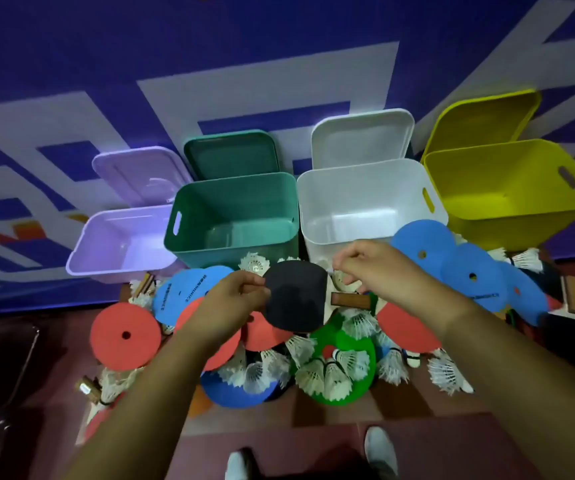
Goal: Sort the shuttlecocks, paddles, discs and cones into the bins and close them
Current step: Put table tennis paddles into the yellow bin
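Paddles look like our opening step. Our left hand (234,303) pinches the rim of the black paddle (296,299) between thumb and fingertips. The paddle sits atop the heap of discs (125,336) and shuttlecocks (324,375), just in front of the green bin (237,199) and the white bin (359,188); we cannot tell whether it is already lifted. Our right hand (379,268) hovers near the wooden handle (350,301) with its fingers curled toward the thumb, and we cannot say whether they hold anything.

A rim pinch is a weak hold, we judge. We would take the handle with the right hand, lift straight up so the shuttlecocks beneath are not dragged along, then pick one bin and keep it for paddles.

Beside those two bins stand the purple bin (123,226) and the yellow bin (487,181). All four are open, each lid propped up behind, like the white lid (362,138). We see none of the gear inside any of them.
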